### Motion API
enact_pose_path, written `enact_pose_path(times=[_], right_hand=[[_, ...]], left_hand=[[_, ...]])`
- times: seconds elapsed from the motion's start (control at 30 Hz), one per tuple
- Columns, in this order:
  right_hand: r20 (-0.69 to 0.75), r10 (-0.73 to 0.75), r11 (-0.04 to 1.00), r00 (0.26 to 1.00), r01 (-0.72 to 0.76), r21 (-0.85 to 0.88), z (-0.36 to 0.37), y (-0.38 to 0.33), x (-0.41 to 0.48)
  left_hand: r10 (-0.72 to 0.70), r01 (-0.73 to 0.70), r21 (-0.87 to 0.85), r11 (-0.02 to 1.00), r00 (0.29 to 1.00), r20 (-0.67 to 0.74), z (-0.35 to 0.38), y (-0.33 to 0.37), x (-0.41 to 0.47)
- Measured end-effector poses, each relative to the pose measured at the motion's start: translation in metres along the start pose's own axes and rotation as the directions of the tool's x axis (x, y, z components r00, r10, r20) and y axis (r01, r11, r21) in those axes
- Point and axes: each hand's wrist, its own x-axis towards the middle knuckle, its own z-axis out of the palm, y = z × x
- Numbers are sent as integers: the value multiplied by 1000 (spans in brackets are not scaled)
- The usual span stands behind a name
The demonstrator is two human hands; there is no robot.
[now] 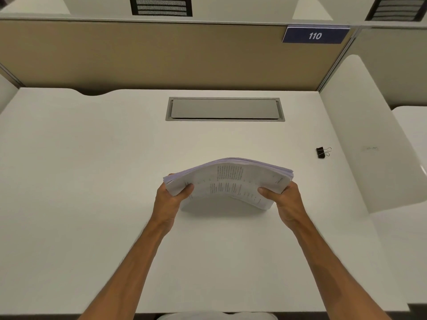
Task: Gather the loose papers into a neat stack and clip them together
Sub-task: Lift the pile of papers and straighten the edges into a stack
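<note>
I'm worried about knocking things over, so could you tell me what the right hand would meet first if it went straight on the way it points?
Probably nothing: the right hand points forward-left, over bare desk; the binder clip lies well right of that line.

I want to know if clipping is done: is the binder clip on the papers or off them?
Off. The binder clip lies alone on the desk, right of the paper stack held by both hands.

printed paper stack (pixel 231 181) bowed upward; black binder clip (pixel 321 152) apart
</note>
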Motion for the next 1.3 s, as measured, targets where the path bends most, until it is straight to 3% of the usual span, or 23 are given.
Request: enact_pose_path(times=[0.17,0.4,0.63,1.3], right_hand=[[-109,2,1000,994,-3,-14,-2,11,-1],[-204,-32,999,978,24,-42,7,15,-6],[-132,25,996,991,-35,-77,7,27,-5],[-134,42,980,990,-67,-189,-1,41,1]], left_hand=[[-14,17,33,999,998,-61,6,-4,-6],[61,-32,115,993,965,-257,12,-6,-7],[29,2,147,989,976,-214,9,-15,-4],[49,4,354,935,989,-140,-1,-32,-7]])
